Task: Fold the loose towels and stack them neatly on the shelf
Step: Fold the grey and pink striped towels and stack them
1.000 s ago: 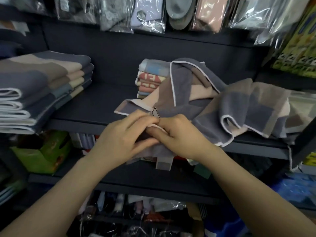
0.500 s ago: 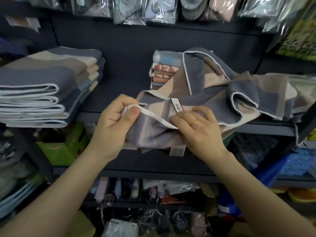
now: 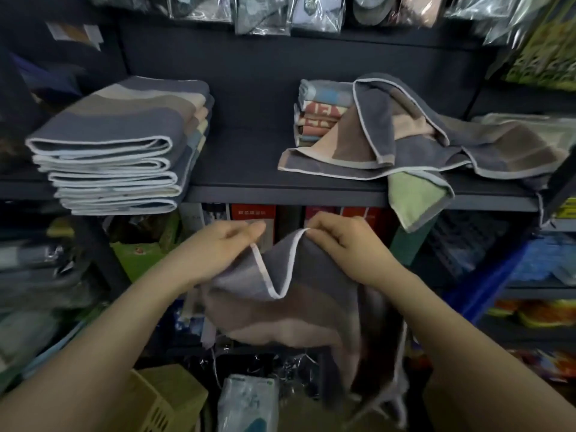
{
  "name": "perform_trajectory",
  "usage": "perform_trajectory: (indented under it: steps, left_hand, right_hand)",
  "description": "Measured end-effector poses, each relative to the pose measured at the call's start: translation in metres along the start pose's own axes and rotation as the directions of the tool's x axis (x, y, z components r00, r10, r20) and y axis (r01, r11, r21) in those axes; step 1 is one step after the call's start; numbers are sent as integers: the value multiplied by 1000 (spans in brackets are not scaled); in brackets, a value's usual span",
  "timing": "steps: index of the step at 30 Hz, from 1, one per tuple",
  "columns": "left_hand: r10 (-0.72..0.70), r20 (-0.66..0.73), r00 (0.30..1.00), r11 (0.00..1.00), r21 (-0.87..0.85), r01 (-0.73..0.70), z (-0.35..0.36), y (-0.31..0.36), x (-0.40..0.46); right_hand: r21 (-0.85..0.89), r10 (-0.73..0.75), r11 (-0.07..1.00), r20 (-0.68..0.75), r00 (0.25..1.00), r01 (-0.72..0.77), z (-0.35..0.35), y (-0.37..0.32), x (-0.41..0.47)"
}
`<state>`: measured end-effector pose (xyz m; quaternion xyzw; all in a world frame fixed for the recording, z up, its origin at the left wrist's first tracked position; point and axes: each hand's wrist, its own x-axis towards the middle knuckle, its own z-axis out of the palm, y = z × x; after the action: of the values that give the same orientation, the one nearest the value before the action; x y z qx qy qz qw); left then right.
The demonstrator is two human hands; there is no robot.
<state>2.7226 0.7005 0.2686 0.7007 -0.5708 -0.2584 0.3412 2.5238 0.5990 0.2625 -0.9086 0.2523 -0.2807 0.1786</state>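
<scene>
Since the earlier frames, the towel [image 3: 299, 294] has come off the shelf [image 3: 280, 194] and now hangs in the air below its front edge, and the two hands have drawn apart.

Head camera, looking forward and down: the left hand [image 3: 223, 244] pinches the towel's white-trimmed edge on one side. The right hand [image 3: 339, 241] pinches the same edge a little way off, fingers curled over the cloth. The edge sags in a V between them. The rest of the grey, brown and pink towel drapes down between the forearms, its lower part blurred.

On the shelf above, to the left, sits a neat stack of folded towels [image 3: 121, 151] overhanging the front edge. To the right lies a heap of loose towels [image 3: 436, 145], with a green corner [image 3: 414, 194] drooping over the shelf lip just above the right hand. Behind the heap stands a small pile of patterned cloths [image 3: 318, 116], partly hidden by it.

Plastic-wrapped goods [image 3: 265, 14] hang along the top. Red boxes [image 3: 252, 213] show under the shelf behind the hands. A yellow basket [image 3: 162, 400] and a plastic packet [image 3: 246, 403] lie below.
</scene>
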Motion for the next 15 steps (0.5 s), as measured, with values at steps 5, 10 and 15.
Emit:
perform_trajectory:
  steps: [5, 10, 15]
  left_hand:
    - [205, 22, 979, 973, 101, -206, 13, 14, 6]
    - [344, 13, 939, 891, 312, -331, 34, 25, 21]
    - [348, -191, 918, 896, -221, -385, 38, 37, 28]
  right_hand:
    - [67, 79, 995, -1, 997, -79, 12, -5, -5]
    - [307, 142, 944, -37, 989, -124, 9, -9, 6]
    - [592, 161, 804, -128, 979, -55, 10, 4, 8]
